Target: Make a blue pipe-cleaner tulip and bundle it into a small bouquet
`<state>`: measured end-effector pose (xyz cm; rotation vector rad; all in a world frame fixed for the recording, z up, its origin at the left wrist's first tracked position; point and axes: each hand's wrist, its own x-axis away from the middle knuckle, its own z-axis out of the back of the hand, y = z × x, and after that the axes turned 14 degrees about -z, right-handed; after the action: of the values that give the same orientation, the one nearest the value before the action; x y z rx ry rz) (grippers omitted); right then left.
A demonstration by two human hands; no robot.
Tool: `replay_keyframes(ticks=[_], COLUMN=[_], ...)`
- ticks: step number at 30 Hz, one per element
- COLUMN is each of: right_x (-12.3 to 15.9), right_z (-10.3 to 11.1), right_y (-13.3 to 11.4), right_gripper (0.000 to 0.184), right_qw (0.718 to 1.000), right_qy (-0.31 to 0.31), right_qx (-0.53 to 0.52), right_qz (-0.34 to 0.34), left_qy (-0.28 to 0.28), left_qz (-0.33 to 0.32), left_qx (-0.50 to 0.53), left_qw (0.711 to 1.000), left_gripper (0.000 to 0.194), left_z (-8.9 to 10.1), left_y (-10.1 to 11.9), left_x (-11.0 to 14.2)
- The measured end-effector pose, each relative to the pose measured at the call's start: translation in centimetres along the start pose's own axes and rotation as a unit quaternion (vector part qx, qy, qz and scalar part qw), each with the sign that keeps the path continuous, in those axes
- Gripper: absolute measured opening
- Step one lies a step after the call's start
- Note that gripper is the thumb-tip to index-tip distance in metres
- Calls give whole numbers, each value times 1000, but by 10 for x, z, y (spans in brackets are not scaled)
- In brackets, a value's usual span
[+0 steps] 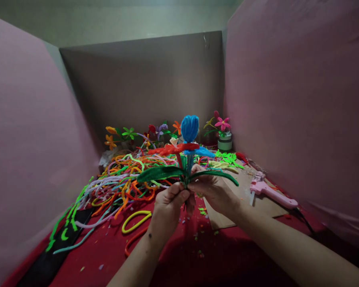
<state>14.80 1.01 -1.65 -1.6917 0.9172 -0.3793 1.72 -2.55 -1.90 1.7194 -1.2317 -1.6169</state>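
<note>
Between my two hands stands an upright bunch of pipe-cleaner flowers. A blue tulip-shaped bloom [190, 128] tops it, and a red flower [170, 149] with pale stamens spreads below to the left. Long dark green leaves [160, 173] reach out to both sides. My left hand [170, 199] pinches the gathered stems from the left, thumb in front. My right hand [211, 189] closes on the same stems from the right, its fingers partly behind them. The stem ends are mostly hidden by my fingers.
A tangled heap of coloured pipe cleaners [122, 179] covers the left of the red cloth [179, 255]. On the right, a pink hot glue gun [272, 193] lies on a cardboard sheet [221, 215]. Finished flowers and a pot [225, 141] stand behind. Pink side panels [302, 99] enclose the workspace.
</note>
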Motion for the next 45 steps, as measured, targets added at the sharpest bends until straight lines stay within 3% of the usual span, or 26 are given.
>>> replay_keyframes(ticks=[4,9,12,19,23,31,40,45], right_x=[-3,-7,-7,-9,-11,-8,-7,-2], right_z=[-2,-10,-12,-11,-8,-3,6,-6], right_y=[-1,6,8,12,14,-12,-12,-30], right_gripper=[6,17,15,17,16,21,22,15], right_qw=[1000,986,980,986,988,994,996,989], right_qy=[15,162,195,161,149,104,-33,-30], right_qx=[-6,-17,-11,-39,-35,-8,67,141], right_qz=[8,37,47,34,15,-19,-54,-14], left_qy=[15,96,119,136,135,117,12,-65], left_qz=[-13,-1,5,-29,-8,18,96,144], left_qx=[-73,-145,-127,-71,-9,94,190,286], left_qw=[997,985,985,988,991,988,977,945], left_gripper=[16,18,14,9,8,13,20,21], left_z=[-6,-13,-12,-11,-10,-5,5,8], left_y=[7,3,-3,-1,0,6,7,0], left_x=[-4,-7,-6,-5,-4,-1,-1,4])
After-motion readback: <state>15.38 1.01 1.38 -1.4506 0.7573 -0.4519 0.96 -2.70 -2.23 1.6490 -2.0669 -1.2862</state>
